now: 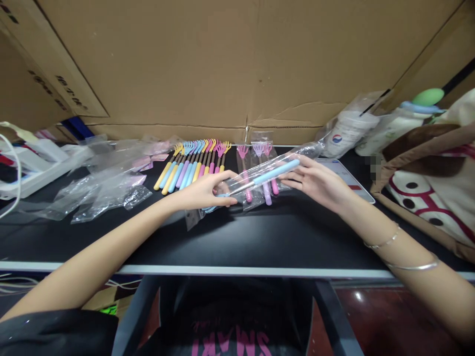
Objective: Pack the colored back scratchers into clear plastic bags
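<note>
A light blue back scratcher [276,172] in a clear plastic bag [309,149] slants above the table between my hands. My left hand [208,190] is closed around its claw end, thumb and fingers pinching through the plastic. At the handle's upper end, my right hand [315,180] holds it lightly, its lower fingers partly stretched out. Below and behind lie bagged back scratchers, a pink one [245,173] and a purple one [266,190] among them. Left of these, a row of several unbagged back scratchers [189,170] lies with claws toward the cardboard.
Loose clear bags [107,173] are heaped on the left, near a white power strip [40,160]. Cardboard [208,64] walls the back. To the right are a phone [347,178], a lidded cup [347,136], a bottle [404,121] and a patterned cloth bag [430,198].
</note>
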Demonstrator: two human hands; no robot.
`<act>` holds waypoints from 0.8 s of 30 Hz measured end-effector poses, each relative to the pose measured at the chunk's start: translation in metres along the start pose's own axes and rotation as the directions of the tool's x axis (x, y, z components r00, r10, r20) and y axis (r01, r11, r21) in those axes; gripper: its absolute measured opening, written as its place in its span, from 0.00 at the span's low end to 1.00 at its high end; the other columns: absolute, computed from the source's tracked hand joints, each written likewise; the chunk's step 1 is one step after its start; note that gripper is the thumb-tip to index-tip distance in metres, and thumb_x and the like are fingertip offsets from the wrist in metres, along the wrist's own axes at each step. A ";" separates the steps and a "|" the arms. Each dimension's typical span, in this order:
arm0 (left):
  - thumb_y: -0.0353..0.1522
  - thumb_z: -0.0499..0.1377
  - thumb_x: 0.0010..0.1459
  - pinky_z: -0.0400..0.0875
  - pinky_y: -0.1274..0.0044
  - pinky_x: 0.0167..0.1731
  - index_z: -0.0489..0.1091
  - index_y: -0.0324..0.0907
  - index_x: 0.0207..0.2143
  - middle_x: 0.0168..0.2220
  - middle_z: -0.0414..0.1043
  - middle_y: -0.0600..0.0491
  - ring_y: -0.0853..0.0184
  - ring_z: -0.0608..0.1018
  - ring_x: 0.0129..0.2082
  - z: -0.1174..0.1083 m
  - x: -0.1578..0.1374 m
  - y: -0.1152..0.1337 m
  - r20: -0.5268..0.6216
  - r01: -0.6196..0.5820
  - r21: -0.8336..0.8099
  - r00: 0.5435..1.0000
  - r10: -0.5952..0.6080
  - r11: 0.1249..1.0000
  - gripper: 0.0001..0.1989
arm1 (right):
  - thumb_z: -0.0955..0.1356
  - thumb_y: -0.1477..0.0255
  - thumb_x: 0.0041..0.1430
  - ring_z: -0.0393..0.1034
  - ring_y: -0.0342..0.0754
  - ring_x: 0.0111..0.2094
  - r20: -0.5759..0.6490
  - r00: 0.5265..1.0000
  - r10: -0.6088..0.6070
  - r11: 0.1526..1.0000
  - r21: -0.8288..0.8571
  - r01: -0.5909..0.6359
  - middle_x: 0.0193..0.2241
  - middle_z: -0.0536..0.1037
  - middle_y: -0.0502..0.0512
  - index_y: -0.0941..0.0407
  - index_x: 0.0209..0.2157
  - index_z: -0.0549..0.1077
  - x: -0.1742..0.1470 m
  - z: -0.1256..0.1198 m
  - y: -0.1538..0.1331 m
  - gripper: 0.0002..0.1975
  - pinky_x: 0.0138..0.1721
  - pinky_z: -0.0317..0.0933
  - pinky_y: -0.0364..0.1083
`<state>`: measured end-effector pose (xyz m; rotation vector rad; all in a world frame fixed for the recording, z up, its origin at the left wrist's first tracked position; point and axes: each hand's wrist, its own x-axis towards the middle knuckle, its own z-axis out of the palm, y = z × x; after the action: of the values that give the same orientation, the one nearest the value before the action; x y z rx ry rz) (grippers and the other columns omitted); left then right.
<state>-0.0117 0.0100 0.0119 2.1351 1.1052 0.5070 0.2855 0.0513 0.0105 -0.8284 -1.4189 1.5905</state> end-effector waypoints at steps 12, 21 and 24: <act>0.45 0.61 0.56 0.62 0.77 0.29 0.63 0.44 0.54 0.28 0.70 0.57 0.67 0.72 0.29 0.007 -0.003 -0.001 -0.057 -0.022 0.161 0.998 0.031 0.987 0.26 | 0.72 0.64 0.55 0.78 0.48 0.40 -0.075 0.997 0.013 0.997 -0.068 -0.018 0.42 0.81 0.52 0.51 0.41 0.72 0.003 -0.004 0.007 0.12 0.51 0.70 0.52; 0.43 0.49 0.66 0.60 0.77 0.27 0.59 0.42 0.55 0.34 0.78 0.53 0.69 0.72 0.28 0.004 -0.004 0.004 0.067 0.010 -0.043 0.998 -0.007 0.999 0.20 | 0.72 0.68 0.56 0.79 0.45 0.35 -0.146 0.989 0.036 0.999 -0.010 -0.038 0.35 0.82 0.49 0.52 0.39 0.72 0.002 -0.005 0.004 0.10 0.47 0.72 0.49; 0.42 0.52 0.64 0.58 0.78 0.26 0.59 0.41 0.57 0.32 0.78 0.53 0.70 0.72 0.27 0.003 -0.004 0.009 0.057 0.019 -0.053 0.998 -0.016 0.998 0.23 | 0.73 0.67 0.55 0.79 0.46 0.36 -0.155 0.987 0.026 0.999 -0.035 -0.032 0.37 0.82 0.50 0.52 0.39 0.73 0.001 -0.004 0.001 0.10 0.47 0.73 0.50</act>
<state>-0.0073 0.0025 0.0161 2.0789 1.0669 0.4603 0.2885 0.0534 0.0093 -0.9772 -1.3340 1.4911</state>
